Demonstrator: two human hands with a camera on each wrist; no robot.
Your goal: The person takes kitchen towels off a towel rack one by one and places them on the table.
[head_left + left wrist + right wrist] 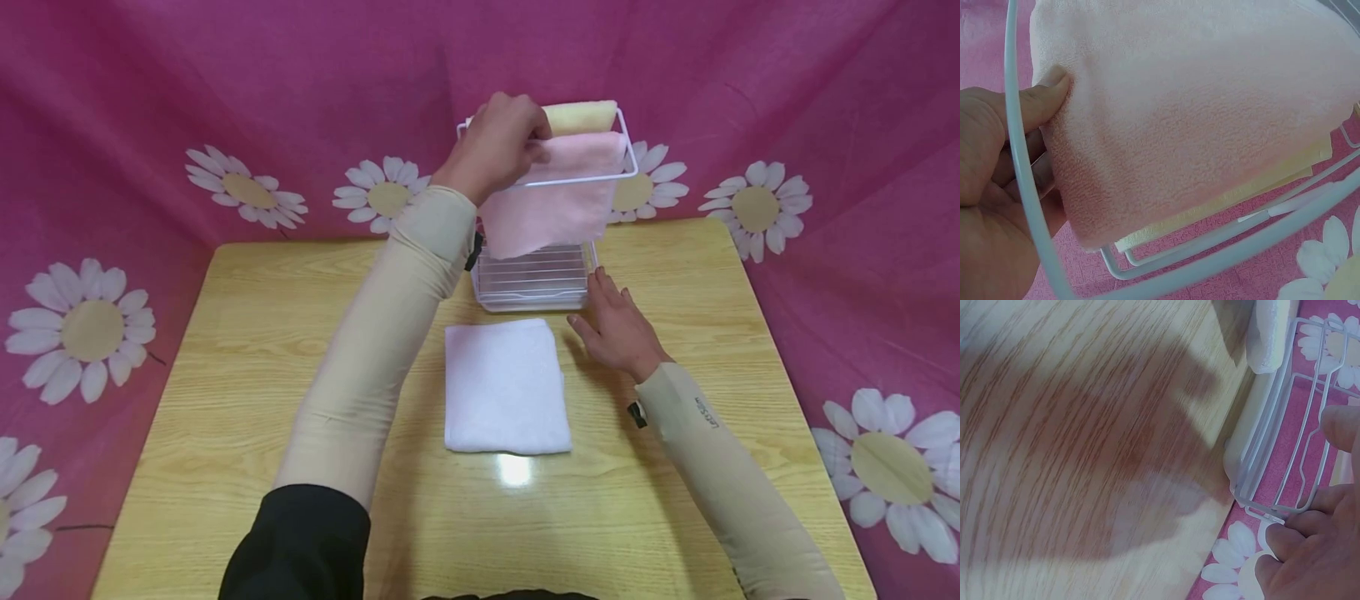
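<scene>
My left hand (pixel 501 137) is at the top of a white wire rack (pixel 532 306), pinching a folded pink towel (pixel 558 212). In the left wrist view the thumb (pixel 1047 100) lies on the front of the towel, and the other fingers are partly hidden behind its edge. The pink towel hangs over the upper frame. Behind it is a yellow towel (pixel 581 117). My right hand (pixel 618 329) lies by the lower right side of the rack, its fingers extended against or close beside it; contact is hard to tell. In the right wrist view the wire side (pixel 1310 444) runs alongside those fingers.
A folded white towel (pixel 506 387) lies flat on the wooden table (pixel 300 350) in front of the rack. A pink curtain with white daisies (pixel 315 75) hangs close behind the rack and around the table's sides.
</scene>
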